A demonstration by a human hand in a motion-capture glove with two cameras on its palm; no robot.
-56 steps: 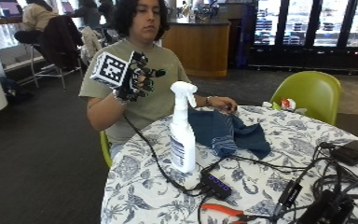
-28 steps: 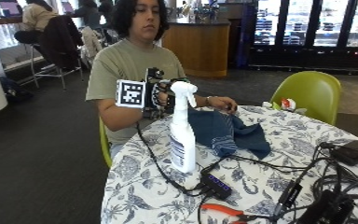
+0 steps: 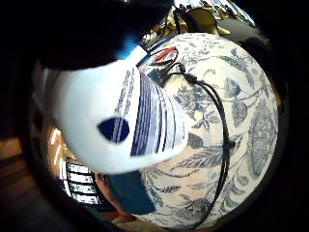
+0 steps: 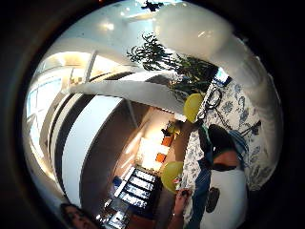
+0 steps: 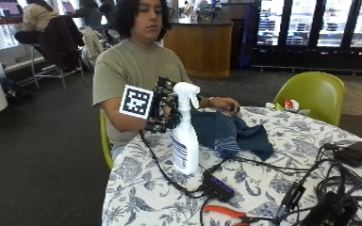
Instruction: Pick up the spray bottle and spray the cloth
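your hand [image 5: 163, 109] is curling around the bottle [image 5: 185, 136] neck, grip unclear; grabbing high risks tipping it on the table [image 5: 281, 183].

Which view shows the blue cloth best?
The outside view: the blue cloth lies in full on the table beyond the spray bottle. The little-finger palm view shows one dark patch of it; the thumb-side view, a sliver.
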